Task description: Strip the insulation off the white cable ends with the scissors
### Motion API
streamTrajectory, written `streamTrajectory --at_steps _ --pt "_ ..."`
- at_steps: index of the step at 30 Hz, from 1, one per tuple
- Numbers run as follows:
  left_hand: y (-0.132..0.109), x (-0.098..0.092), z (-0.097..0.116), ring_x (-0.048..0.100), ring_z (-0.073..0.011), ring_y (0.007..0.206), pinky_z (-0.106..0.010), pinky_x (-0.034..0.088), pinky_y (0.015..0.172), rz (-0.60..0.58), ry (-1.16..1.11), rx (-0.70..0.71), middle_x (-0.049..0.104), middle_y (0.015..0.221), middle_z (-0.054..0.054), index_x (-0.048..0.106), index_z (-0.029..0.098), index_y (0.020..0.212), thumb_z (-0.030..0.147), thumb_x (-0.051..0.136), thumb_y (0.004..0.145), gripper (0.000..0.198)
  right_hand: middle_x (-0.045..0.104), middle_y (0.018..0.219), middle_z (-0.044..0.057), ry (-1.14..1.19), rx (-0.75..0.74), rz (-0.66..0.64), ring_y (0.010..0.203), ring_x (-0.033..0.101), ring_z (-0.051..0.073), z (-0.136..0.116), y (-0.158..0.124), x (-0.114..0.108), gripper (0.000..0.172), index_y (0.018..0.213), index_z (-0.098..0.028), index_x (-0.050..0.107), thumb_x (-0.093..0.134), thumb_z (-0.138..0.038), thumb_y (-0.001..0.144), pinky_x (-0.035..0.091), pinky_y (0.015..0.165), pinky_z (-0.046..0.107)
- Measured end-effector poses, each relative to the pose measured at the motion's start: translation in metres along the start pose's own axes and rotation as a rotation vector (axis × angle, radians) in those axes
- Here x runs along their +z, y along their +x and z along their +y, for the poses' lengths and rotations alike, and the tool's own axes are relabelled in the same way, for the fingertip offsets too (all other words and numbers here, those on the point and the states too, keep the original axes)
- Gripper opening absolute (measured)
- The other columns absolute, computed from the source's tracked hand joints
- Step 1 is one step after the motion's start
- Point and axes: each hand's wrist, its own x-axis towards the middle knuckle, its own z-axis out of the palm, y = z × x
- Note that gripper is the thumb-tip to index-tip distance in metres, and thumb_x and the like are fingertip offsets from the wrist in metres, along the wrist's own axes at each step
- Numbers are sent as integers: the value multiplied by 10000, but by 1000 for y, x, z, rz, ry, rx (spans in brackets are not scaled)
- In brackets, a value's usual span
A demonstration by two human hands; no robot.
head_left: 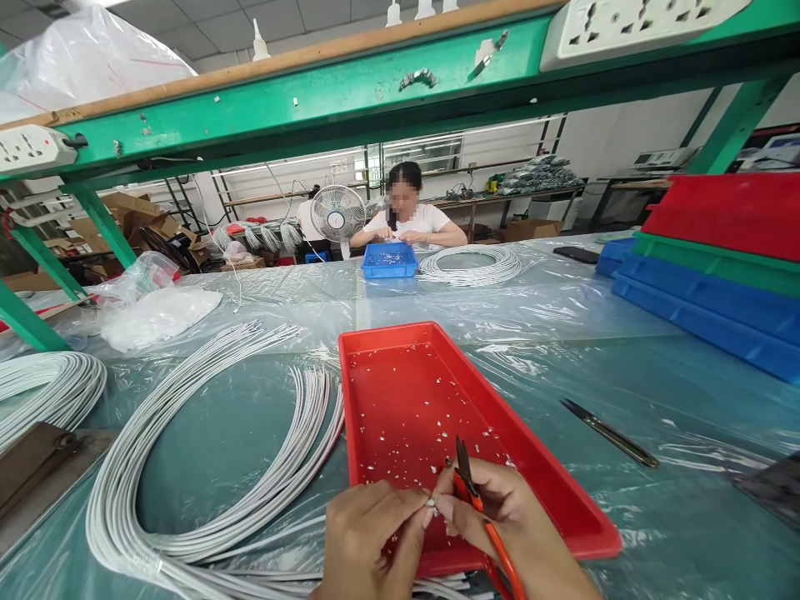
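My left hand (372,529) is closed over the near part of a red tray (450,358), pinching the small whitish end of a white cable (293,527). Fingers of my right hand (518,508) meet that end from the other side. Orange-handled scissors (500,554) are gripped in my right hand, their dark blades pointing up and away. White scraps are scattered over the tray's floor. On the left, a large loop of white cables (134,467) lies on the table, some strands passing under my left hand.
Thread snips (609,432) lie right of the tray. Stacked red, green and blue trays (718,258) stand at the right. Across the table a person (412,212) works over a blue tray (389,271). A green shelf frame (350,83) spans overhead. Another cable coil (56,383) lies far left.
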Motion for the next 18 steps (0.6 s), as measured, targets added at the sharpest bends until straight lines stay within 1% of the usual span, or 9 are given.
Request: streamTrajectory --at_steps 2,5,7,9,13,16,18 --pt "-1 0 -1 553 -140 506 -229 362 473 4 74 56 633 594 -36 630 150 834 114 513 777 135 426 503 -53 81 41 4 489 363 97 3 1 1 121 574 -160 545 647 -198 627 320 482 208" --pt "-3 2 -3 522 -143 460 -242 344 442 36 196 165 620 563 -34 630 141 863 105 508 770 158 458 508 -50 186 98 15 476 393 94 7 1 3 111 574 -163 543 629 -197 634 346 480 205" --pt "-4 3 -3 512 -144 452 -246 342 440 49 217 189 619 557 -36 631 137 878 98 510 766 169 468 499 -48 260 133 15 466 399 89 6 0 5 109 568 -162 540 611 -196 642 350 473 196" --pt "-3 3 -2 527 -143 478 -241 358 462 40 134 119 626 573 -39 635 144 867 103 506 773 164 469 480 -47 325 151 6 455 396 84 5 -1 6 122 557 -158 539 600 -202 652 347 468 190" --pt "4 1 4 571 -137 565 -224 400 532 -40 -182 -159 654 648 -47 659 165 819 158 484 808 175 485 485 -38 343 157 28 466 412 88 1 -2 5 139 564 -153 546 609 -219 668 353 487 193" --pt "8 0 7 560 -129 573 -207 392 536 -77 -323 -309 655 654 -43 678 170 766 200 493 814 194 477 499 -37 226 115 45 486 417 98 0 -2 3 137 578 -154 553 627 -230 664 341 490 201" --pt "9 -1 7 494 -110 514 -198 352 488 -89 -334 -379 623 606 -33 681 158 732 230 515 802 194 461 508 -39 94 41 52 496 393 99 -1 -3 3 133 568 -156 550 645 -205 647 320 482 202"
